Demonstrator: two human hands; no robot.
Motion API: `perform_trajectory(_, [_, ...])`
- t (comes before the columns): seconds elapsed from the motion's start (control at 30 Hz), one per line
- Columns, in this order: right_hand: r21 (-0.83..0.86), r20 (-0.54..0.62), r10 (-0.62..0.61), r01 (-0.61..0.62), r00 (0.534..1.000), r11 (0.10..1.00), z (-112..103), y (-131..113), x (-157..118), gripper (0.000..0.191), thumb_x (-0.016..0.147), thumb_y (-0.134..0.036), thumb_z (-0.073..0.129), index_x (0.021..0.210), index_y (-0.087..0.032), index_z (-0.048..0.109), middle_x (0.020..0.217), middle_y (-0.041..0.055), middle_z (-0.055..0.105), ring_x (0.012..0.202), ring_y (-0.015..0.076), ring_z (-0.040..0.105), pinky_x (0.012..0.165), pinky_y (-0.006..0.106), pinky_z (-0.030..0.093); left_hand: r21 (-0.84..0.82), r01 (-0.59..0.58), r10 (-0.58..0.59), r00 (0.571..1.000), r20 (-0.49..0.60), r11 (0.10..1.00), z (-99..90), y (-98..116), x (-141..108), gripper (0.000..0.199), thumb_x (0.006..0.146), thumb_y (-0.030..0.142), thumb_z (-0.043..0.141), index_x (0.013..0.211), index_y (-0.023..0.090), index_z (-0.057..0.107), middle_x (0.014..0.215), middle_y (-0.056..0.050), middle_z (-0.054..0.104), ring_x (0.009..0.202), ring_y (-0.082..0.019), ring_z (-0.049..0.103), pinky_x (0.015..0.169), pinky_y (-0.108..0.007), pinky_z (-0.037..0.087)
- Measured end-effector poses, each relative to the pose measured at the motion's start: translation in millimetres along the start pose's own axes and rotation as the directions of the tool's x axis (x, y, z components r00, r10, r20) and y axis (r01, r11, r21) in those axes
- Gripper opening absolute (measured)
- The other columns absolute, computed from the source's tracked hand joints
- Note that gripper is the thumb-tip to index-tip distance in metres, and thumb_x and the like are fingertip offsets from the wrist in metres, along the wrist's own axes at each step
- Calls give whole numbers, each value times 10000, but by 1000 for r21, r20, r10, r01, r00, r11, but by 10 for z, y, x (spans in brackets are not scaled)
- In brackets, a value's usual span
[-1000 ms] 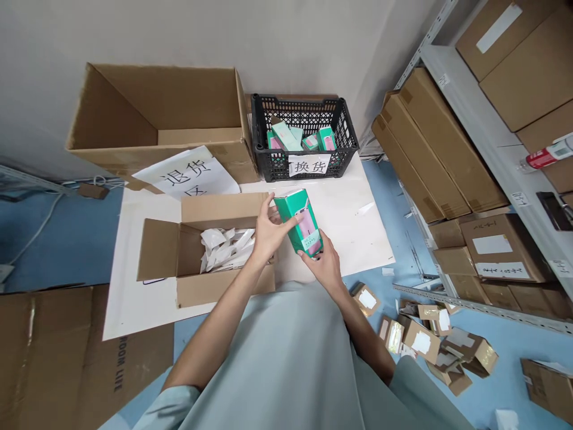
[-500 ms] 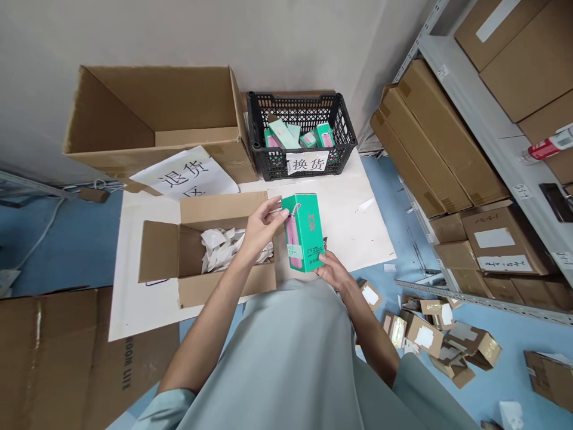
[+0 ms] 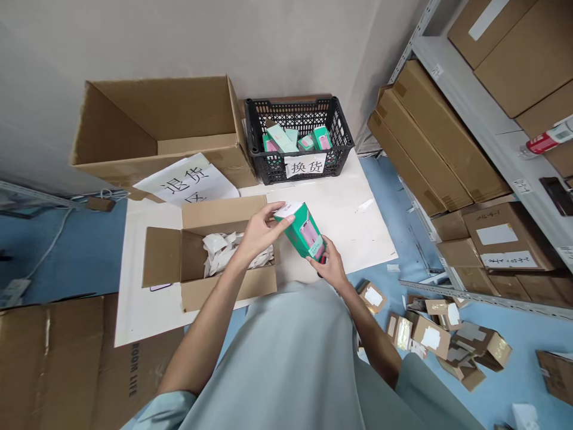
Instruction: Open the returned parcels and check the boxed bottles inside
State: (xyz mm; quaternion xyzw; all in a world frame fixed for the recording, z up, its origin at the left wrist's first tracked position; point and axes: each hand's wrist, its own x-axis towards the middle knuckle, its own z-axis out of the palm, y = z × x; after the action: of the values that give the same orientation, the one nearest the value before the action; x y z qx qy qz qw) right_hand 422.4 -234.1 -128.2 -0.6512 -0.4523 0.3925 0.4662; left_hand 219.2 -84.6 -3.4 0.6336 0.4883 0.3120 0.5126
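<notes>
A green box (image 3: 301,232) with a pink picture on one side and a white top is held tilted between both hands over the white table. My left hand (image 3: 262,232) grips its upper left end, thumb on the near edge. Around its lower right end are the fingers of my right hand (image 3: 329,263); something small, dark and red shows beside them. Left of the box, an open cardboard box (image 3: 194,295) on the table contains crumpled white packing (image 3: 219,251), partly hidden by my left forearm.
Behind stand a large open carton (image 3: 179,156) and a black basket (image 3: 344,134) of similar green boxes. A labelled paper (image 3: 188,179) leans on the carton. Shelving (image 3: 487,137) with cartons is at right; small boxes (image 3: 430,334) lie on the floor.
The green box has been turned, so its white top and another side with the pink picture now show. Both hands still hold it. The view has shifted slightly.
</notes>
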Motion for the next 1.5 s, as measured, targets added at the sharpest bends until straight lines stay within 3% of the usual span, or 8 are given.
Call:
perform_trajectory(0.17, [-196, 2, -96, 95, 995, 976, -71, 2, -22, 781, 891, -383, 825, 1598, -243, 526, 1515, 158, 647, 1393, 326, 664, 1142, 466, 614, 229, -9, 25, 997, -67, 973, 49, 21, -13, 657, 882, 629, 775, 1386, 210, 735, 1367, -132, 802, 1244, -336, 770, 1129, -463, 582])
perform_trajectory(0.33, [-215, 17, -102, 104, 995, 971, -82, 92, -46, 758, 874, -361, 819, 1568, -227, 545, 1517, 162, 650, 1369, 325, 674, 1145, 471, 605, 325, 25, -11, 999, -44, 945, 12, 20, -28, 657, 894, 595, 764, 1421, 205, 724, 1252, -126, 842, 1198, -357, 792, 1094, -464, 585])
perform_trajectory(0.57, [48, 79, 64, -68, 995, 997, -133, 277, -116, 789, 791, -401, 848, 1504, -253, 546, 1441, 146, 687, 1185, 304, 762, 1054, 497, 663, -36, 94, -95, 994, -45, 995, -128, -301, 45, 653, 1011, 683, 559, 1405, 191, 731, 1464, -131, 734, 1145, -332, 762, 866, -438, 661])
perform_trajectory(0.73, [144, 160, 93, -117, 983, 983, -144, 237, -142, 808, 768, -404, 893, 1478, -276, 529, 1394, 127, 717, 1179, 297, 779, 1051, 490, 668, 318, -209, 251, 963, -99, 925, -204, -414, -33, 419, 961, 323, 664, 1360, 242, 761, 1411, -125, 730, 1356, -327, 637, 1177, -526, 506])
perform_trajectory(0.93, [173, 195, 87, -122, 977, 977, -82, 253, -54, 808, 760, -402, 903, 1469, -286, 532, 1435, 132, 693, 1223, 300, 763, 1081, 498, 649, 450, -468, 462, 877, 130, 761, -198, -198, -292, 332, 948, 135, 552, 1114, 250, 815, 1165, -73, 786, 1086, -269, 663, 1022, -461, 534])
perform_trajectory(1.03, [161, 202, 80, -114, 976, 980, -60, 265, -9, 812, 750, -418, 916, 1471, -306, 559, 1458, 128, 679, 1231, 304, 753, 1075, 502, 650, 416, -438, 449, 890, 76, 797, -229, -123, -338, 198, 998, 205, 566, 974, 235, 761, 1093, -69, 804, 1046, -259, 695, 1000, -445, 547])
perform_trajectory(1.17, [171, 229, 95, -136, 969, 976, -29, 260, 36, 838, 736, -419, 920, 1480, -312, 550, 1500, 130, 656, 1200, 294, 761, 1051, 490, 660, 368, -355, 360, 931, 60, 859, -286, -104, -341, 280, 1048, 295, 547, 804, 243, 674, 1090, -64, 855, 1048, -253, 754, 1034, -453, 563])
perform_trajectory(1.5, [90, 349, 79, -117, 934, 989, -60, 160, 134, 834, 755, -401, 912, 1492, -271, 545, 1404, 119, 714, 1190, 273, 761, 1070, 469, 641, 320, -218, 190, 975, 119, 922, -372, -122, -382, 120, 809, 256, 625, 694, 249, 593, 1387, -88, 800, 1267, -305, 740, 1098, -496, 559])
